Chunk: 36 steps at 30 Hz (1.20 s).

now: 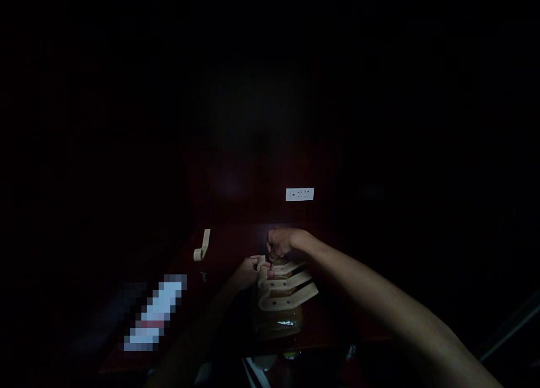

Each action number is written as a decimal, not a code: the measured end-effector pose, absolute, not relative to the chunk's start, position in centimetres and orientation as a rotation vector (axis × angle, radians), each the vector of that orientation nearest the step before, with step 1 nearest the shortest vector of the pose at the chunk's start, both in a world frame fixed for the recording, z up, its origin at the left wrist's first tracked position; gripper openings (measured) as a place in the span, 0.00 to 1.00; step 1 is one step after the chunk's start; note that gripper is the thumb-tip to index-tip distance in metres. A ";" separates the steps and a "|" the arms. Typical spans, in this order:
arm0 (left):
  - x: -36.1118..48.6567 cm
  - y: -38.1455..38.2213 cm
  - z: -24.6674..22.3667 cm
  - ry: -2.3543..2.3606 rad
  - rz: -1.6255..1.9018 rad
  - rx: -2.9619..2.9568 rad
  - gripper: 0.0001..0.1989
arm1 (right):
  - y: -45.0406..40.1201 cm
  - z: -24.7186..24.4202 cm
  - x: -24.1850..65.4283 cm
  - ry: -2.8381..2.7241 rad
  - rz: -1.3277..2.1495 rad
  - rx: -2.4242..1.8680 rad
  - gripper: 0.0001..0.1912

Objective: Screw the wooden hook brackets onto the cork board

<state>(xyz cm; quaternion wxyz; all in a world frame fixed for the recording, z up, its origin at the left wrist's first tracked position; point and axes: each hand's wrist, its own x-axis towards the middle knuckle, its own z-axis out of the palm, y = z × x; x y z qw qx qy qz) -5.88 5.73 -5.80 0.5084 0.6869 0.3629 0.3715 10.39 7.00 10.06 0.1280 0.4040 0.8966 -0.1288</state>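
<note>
Three pale curved wooden hooks (289,303) lie in a row across a brown, shiny-surfaced board (270,320) on the table, with dark screw heads or holes showing in them. My left hand (248,272) is closed around the curled end of the farthest hook, its thumb over the wood. Just above that hook, my right hand (280,242) is curled into a fist, fingers pointing down at it. What the right fingers hold is too dark and small to make out.
A loose wooden hook (204,246) lies at the left of the dark red table, with small metal pieces (204,276) nearer me. A blurred-out white and red item (156,315) is at the left edge. A white socket plate (300,194) is on the back wall.
</note>
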 end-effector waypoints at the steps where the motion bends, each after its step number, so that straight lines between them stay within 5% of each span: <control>1: -5.9 5.7 -5.8 0.873 0.905 1.660 0.18 | 7.1 10.1 10.4 2.586 -0.397 1.177 0.09; 7: -5.9 5.8 -5.9 0.851 0.928 1.703 0.18 | 7.4 11.1 10.4 2.534 -0.468 1.235 0.19; 25: -5.6 5.2 -5.1 0.814 0.970 1.759 0.17 | 8.7 10.2 12.1 2.485 -0.892 1.362 0.14; 36: -5.4 5.2 -5.6 0.795 0.979 1.725 0.18 | 8.3 10.4 10.7 2.585 -0.544 1.384 0.24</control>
